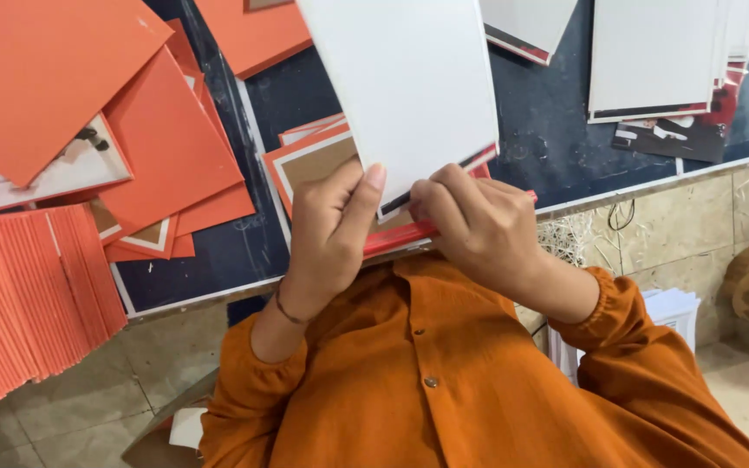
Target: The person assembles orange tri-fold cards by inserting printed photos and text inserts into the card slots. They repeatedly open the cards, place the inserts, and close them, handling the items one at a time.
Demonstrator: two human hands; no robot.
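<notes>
Head view looks down over an orange shirt (pixel 444 381) at both hands raised close to the chest, closed together on the lower edge of a white board (pixel 405 82) with a thin red-and-dark edge. That board rises up and away from the hands, its long axis tilting slightly toward the upper left of the picture, its top cut off by the frame. Left hand (pixel 331 230) grips the lower left corner, thumb pressed flat on the white face; right hand (pixel 478 230) pinches the bottom edge just beside it, fingers curled over. Both hands sit equally near the board, touching it, and nearly touching each other. Under them lies an orange card with a brown centre (pixel 309 160), resting on a dark blue table (pixel 548 113) with a pale border. Loose orange cards (pixel 166 139) spread over the table's left part, and a tight row of orange card edges (pixel 28 295) stands at the far left. Stacked white boards (pixel 661 52) lie at the upper right. Below the table edge, a tiled floor (pixel 97 390) and pale shredded packing (pixel 578 238) show.
</notes>
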